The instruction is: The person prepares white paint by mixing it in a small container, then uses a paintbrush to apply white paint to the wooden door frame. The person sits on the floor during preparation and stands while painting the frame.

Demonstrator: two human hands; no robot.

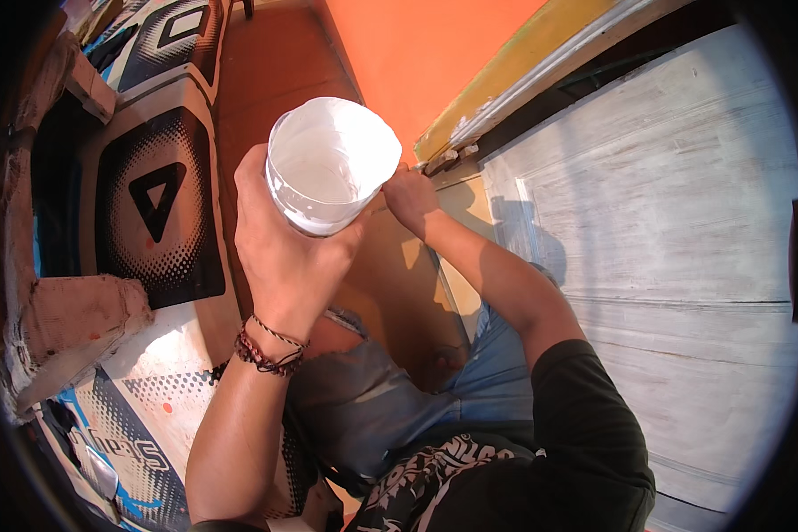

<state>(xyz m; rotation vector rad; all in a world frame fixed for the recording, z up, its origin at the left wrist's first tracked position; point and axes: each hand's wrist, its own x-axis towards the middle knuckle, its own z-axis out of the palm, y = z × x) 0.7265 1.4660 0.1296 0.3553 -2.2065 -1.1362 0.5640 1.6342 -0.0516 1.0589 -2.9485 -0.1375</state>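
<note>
My left hand (284, 239) is wrapped round a white cup (315, 164), raised in front of me with its mouth facing up toward me. White, paint-like smears coat the inside of the cup and patches of its outer wall. Just right of the cup, my right hand (410, 204) is closed, its fingers curled beside the lower end of a yellow and white wooden frame (483, 102). The cup's rim comes close to those fingers, and whatever they grip is hidden. On the right stands a panel (656, 204) with streaky white paint, where shadows fall.
Boards or cartons with black dotted prints (157, 204) line my left side, next to rough wooden pieces (84, 328). An orange wall (408, 53) rises ahead. Below me are my legs in torn jeans (363, 399) and a tan tiled floor (457, 293).
</note>
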